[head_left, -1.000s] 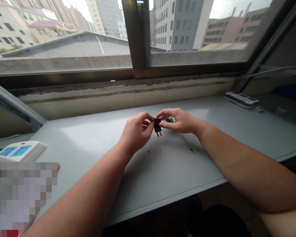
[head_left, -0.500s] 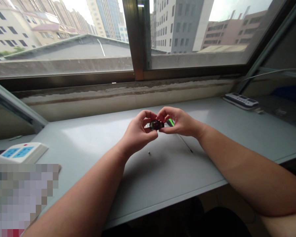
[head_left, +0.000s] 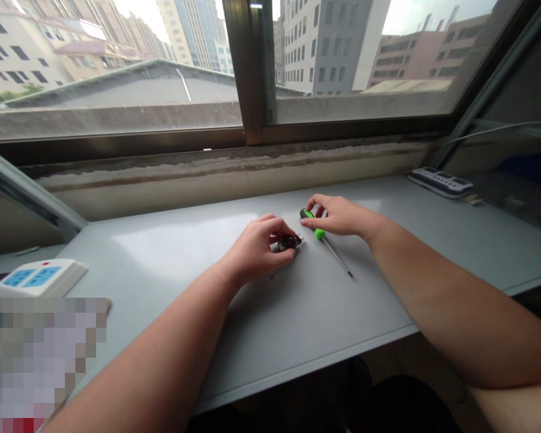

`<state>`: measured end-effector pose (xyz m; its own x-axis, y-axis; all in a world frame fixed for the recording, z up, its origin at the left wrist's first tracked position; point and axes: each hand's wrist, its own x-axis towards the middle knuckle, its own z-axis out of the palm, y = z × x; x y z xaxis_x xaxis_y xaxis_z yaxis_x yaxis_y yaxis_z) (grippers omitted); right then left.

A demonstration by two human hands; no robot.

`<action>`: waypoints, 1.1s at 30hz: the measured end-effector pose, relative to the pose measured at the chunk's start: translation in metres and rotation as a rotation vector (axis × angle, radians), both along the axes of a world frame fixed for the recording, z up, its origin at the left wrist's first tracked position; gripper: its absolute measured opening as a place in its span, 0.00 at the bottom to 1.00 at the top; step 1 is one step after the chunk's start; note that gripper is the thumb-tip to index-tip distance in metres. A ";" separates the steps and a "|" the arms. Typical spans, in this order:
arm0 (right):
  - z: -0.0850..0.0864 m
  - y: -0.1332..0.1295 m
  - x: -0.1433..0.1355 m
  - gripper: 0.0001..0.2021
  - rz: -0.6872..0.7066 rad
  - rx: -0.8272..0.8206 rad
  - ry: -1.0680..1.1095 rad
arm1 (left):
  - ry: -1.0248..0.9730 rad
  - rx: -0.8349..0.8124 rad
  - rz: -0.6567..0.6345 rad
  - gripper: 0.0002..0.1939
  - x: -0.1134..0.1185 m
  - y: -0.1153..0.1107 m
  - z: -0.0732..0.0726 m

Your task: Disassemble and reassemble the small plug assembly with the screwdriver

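My left hand is closed around a small dark, rounded part with thin prongs or wires at its right end. The fingers hide much of it, and its exact kind does not show. My right hand has its fingers curved and apart around the handle of a green and black screwdriver. Its thumb overlaps the handle in view; whether it presses on it is unclear. The screwdriver lies on the table, its shaft slanting toward me and to the right. A tiny metal piece lies just below my left hand.
The grey table runs along below a window. On the left stand a white power strip and a blurred-out flat item. Toward the back right lies a white and dark device. The table's front edge is close to me.
My right hand has left the dark part and moved slightly right, to the screwdriver handle. My left hand has lowered a little with the part. The screwdriver stays in place.
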<state>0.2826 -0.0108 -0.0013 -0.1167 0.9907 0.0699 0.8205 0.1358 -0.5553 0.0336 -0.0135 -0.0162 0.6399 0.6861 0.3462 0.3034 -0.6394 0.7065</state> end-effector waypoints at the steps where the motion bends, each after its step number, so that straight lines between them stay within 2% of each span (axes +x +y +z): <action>1: -0.002 0.001 0.002 0.26 -0.007 -0.042 -0.018 | 0.019 0.012 -0.005 0.10 0.000 -0.001 0.001; 3: -0.004 0.003 0.004 0.29 -0.012 -0.053 -0.022 | 0.078 0.049 0.001 0.10 0.001 -0.002 0.002; 5: -0.006 0.005 0.007 0.26 -0.041 -0.051 0.025 | 0.163 0.097 0.010 0.11 0.001 -0.002 0.005; 8: -0.005 0.008 0.014 0.30 -0.069 -0.047 0.285 | 0.259 0.138 0.025 0.12 0.002 -0.003 0.008; 11: 0.001 0.010 0.019 0.37 0.001 0.215 0.643 | 0.289 0.131 0.058 0.09 0.002 -0.004 0.009; 13: 0.008 0.006 0.018 0.37 0.056 0.439 0.724 | 0.296 0.112 0.062 0.09 0.002 -0.005 0.009; 15: 0.015 -0.002 0.011 0.36 0.073 0.571 0.687 | 0.298 0.088 0.058 0.10 0.002 -0.005 0.009; 17: 0.021 -0.013 0.000 0.36 0.102 0.616 0.663 | 0.303 0.060 0.057 0.10 0.002 -0.005 0.010; 21: 0.024 -0.029 -0.018 0.36 0.195 0.604 0.615 | 0.321 0.009 0.066 0.12 0.003 -0.005 0.011; 26: 0.025 -0.033 -0.023 0.36 0.187 0.598 0.585 | 0.320 -0.049 0.087 0.11 0.003 -0.006 0.012; 33: 0.026 -0.035 -0.023 0.36 0.179 0.605 0.558 | 0.302 -0.049 0.098 0.11 0.004 -0.005 0.012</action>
